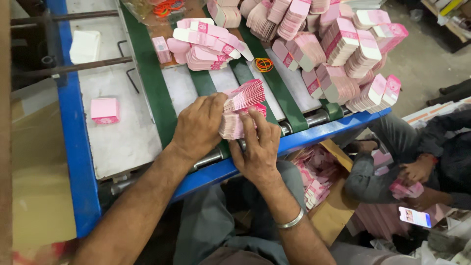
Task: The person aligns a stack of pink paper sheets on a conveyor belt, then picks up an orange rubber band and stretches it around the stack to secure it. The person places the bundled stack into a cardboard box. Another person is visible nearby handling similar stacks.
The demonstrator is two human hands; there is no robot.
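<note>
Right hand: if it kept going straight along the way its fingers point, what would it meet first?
The right hand points up the conveyor. Past the fanned stack of pink cards it already holds, the first thing is probably the orange rubber bands, though depth is unclear.

This was a small packaging or printing workshop; a blue steel machine frame [73,127] carried green conveyor belts [152,83] over metal rollers [314,119]; heaps of flat pink-and-white carton blanks [338,49] lay banded in bundles across the belts; loose rubber bands [263,64] sat among them; a cardboard box [333,206] of more blanks stood on the bare concrete floor [422,68]; another person [417,162] sat low beside it, sorting pink packs.
</note>
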